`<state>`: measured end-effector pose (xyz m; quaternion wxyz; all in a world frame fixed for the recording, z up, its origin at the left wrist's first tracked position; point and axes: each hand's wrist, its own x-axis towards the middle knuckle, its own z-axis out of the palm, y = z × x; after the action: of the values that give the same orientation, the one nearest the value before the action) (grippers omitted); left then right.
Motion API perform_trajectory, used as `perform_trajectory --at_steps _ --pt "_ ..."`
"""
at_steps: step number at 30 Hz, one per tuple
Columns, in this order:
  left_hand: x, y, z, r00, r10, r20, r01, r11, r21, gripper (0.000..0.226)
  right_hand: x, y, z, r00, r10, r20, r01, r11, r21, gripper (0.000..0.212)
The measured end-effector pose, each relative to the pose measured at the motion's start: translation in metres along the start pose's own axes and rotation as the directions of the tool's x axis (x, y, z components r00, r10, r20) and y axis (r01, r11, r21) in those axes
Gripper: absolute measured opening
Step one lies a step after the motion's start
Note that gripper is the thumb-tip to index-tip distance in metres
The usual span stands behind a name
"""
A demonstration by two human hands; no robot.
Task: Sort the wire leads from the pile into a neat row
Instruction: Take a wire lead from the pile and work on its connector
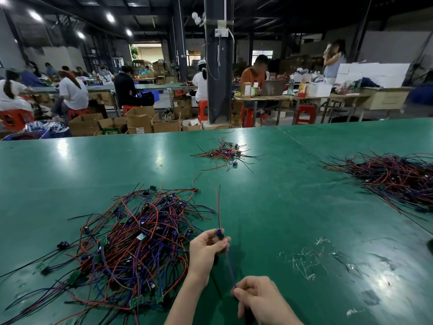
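Wire lead (pixel 228 261), judged light and limp, is pinched at its rigid connector (pixel 219 234) by the left hand (pixel 206 249), at its tail by the right hand (pixel 257 299).

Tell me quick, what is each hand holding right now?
Left hand: pinching the wire lead at its blue connector.
Right hand: pinching the same lead's lower end.

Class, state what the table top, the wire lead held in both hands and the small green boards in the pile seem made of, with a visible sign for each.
Table top: likely a smooth green vinyl or rubber mat; glossy glare patches show on it. Wire lead: plastic-coated wire, metal core unseen; thin, coloured sheaths. Green boards: probably rigid circuit board; flat, square-edged.
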<state>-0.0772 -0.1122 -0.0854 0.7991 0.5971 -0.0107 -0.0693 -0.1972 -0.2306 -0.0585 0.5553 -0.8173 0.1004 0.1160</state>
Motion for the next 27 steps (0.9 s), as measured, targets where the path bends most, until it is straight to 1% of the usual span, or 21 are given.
perform_trajectory --at_steps 2,3,4,5,7,8,11,14,16,18,20,22,24,25,27 --pt "-0.001 0.001 0.001 1.0 -0.018 0.006 0.018 0.999 -0.028 0.022 0.008 -0.005 -0.012 0.986 0.009 0.165 -0.013 1.0 0.024 0.014" --pt "0.0 0.002 0.001 1.0 -0.025 0.002 0.025 0.999 -0.044 0.022 0.013 -0.007 -0.019 0.98 0.003 0.201 -0.006 1.0 0.017 0.016" --pt "0.0 0.002 0.002 0.999 -0.034 -0.001 0.033 0.998 -0.058 0.023 0.019 -0.01 -0.025 0.98 -0.01 0.197 0.013 1.0 -0.012 0.017" --pt "0.0 0.002 0.003 0.999 -0.044 0.001 0.044 0.997 -0.067 0.024 0.025 -0.013 -0.03 0.988 -0.026 0.153 0.035 0.998 -0.057 0.02" --pt "0.0 0.002 0.006 0.997 -0.071 0.015 0.072 0.994 -0.077 0.025 0.038 -0.02 -0.033 0.997 -0.071 -0.005 0.07 0.989 -0.133 0.021" --pt "0.0 0.001 0.009 0.996 -0.084 0.024 0.085 0.993 -0.077 0.025 0.045 -0.024 -0.03 0.993 -0.089 -0.081 0.078 0.988 -0.135 0.02" --pt "0.0 -0.004 0.012 0.995 -0.095 0.023 0.096 0.994 -0.049 0.024 0.061 -0.031 -0.018 0.961 -0.097 -0.258 0.067 0.99 -0.121 0.027" --pt "0.001 -0.008 0.008 0.996 -0.08 0.03 0.079 0.997 0.024 0.023 0.071 -0.031 -0.01 0.912 -0.134 -0.389 0.084 0.986 -0.142 0.026" --pt "0.0 -0.009 0.009 0.995 -0.083 0.051 0.082 0.996 0.033 0.024 0.075 -0.03 -0.009 0.883 -0.166 -0.44 0.092 0.978 -0.185 0.022" --pt "-0.003 -0.009 0.013 0.992 -0.086 0.088 0.084 0.996 0.031 0.029 0.079 -0.027 -0.01 0.866 -0.194 -0.46 0.079 0.963 -0.258 0.016" --pt "-0.005 -0.009 0.018 0.984 -0.092 0.156 0.086 0.995 0.046 0.041 0.083 -0.023 -0.013 0.848 -0.209 -0.487 0.05 0.947 -0.319 0.014" --pt "-0.009 -0.012 0.023 0.971 -0.112 0.21 0.09 0.99 0.11 0.062 0.087 -0.02 -0.021 0.816 -0.223 -0.533 0.011 0.928 -0.371 0.016" --pt "-0.013 -0.014 0.029 0.964 -0.14 0.228 0.102 0.98 0.17 0.08 0.091 -0.016 -0.034 0.778 -0.241 -0.58 -0.062 0.89 -0.452 0.019" --pt "-0.014 -0.014 0.031 0.96 -0.148 0.236 0.105 0.977 0.186 0.082 0.093 -0.013 -0.042 0.766 -0.244 -0.595 -0.114 0.859 -0.499 0.021" --pt "-0.016 -0.014 0.032 0.956 -0.147 0.255 0.09 0.97 0.224 0.08 0.098 -0.008 -0.057 0.758 -0.228 -0.611 -0.227 0.785 -0.576 0.025"
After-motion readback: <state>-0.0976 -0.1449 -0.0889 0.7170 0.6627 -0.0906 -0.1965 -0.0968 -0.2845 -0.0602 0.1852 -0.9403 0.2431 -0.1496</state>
